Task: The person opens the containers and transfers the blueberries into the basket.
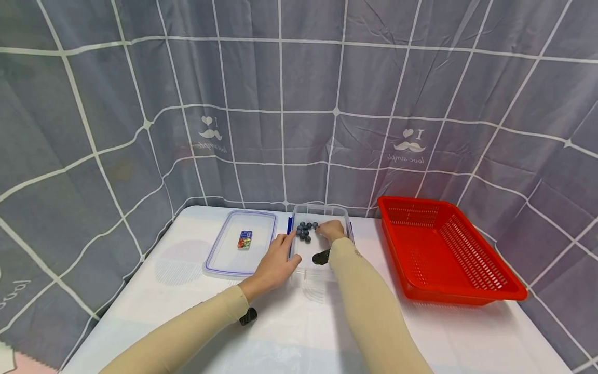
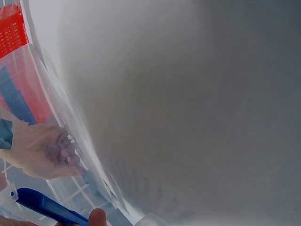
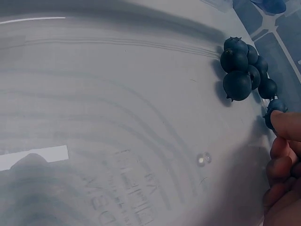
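Observation:
A clear plastic food container (image 1: pixel 322 209) with blue side latches stands on the table, holding a cluster of several blueberries (image 1: pixel 303 231) on its floor. My right hand (image 1: pixel 330 230) reaches inside and pinches a blueberry (image 3: pixel 275 110) at the end of the cluster. The other berries (image 3: pixel 237 84) lie close together beside its fingertips. My left hand (image 1: pixel 276 259) rests against the container's left side, fingers fairly straight and thumb spread. A blue latch (image 2: pixel 47 205) shows near its fingertips in the left wrist view.
Left of the container lies its clear lid (image 1: pixel 233 259), flat, with a colourful label (image 1: pixel 245 240) on it. A red perforated plastic basket (image 1: pixel 434 249) stands at the right. Behind the white-covered table (image 1: pixel 289 332) hangs a grey checked curtain (image 1: pixel 308 135).

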The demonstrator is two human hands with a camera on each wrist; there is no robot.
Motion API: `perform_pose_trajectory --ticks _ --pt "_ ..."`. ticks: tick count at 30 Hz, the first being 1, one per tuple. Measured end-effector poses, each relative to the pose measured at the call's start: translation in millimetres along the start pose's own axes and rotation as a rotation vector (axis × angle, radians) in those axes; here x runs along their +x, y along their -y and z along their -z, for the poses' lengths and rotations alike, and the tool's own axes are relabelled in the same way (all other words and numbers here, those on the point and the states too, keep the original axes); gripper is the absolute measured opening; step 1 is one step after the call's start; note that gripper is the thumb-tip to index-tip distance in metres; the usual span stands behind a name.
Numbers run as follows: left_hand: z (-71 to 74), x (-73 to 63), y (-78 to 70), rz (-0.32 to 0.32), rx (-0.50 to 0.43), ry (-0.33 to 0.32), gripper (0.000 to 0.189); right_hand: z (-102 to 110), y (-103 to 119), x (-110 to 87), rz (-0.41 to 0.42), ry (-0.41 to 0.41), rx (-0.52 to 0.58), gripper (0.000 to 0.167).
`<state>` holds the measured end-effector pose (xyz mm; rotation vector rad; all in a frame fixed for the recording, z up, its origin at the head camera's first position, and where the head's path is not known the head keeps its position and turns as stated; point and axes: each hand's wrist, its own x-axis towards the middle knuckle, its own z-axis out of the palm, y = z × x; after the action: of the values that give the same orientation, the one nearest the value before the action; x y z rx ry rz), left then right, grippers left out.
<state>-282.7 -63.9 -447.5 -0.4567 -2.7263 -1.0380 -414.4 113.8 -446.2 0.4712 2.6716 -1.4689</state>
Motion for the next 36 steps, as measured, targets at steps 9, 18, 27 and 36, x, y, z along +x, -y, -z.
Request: perform_pose_trajectory --ticks 9,18,27,36 --pt "1.2 -1.3 -1.7 -0.005 -0.002 -0.011 0.072 0.9 1.3 -4.0 0.014 -0.007 -0.001 0.027" --pt "-0.6 -1.2 0.0 -0.004 0.006 0.009 0.073 1.7 -0.3 0.6 0.020 -0.035 -0.046 0.036" --pt "0.8 -2.7 -3.4 0.005 0.033 0.010 0.073 5.3 3.0 8.4 0.041 -0.022 -0.106 0.032" --pt "1.2 -2.6 -5.5 0.016 0.042 0.010 0.073 4.6 -9.8 47.5 0.135 -0.014 -0.234 0.048"
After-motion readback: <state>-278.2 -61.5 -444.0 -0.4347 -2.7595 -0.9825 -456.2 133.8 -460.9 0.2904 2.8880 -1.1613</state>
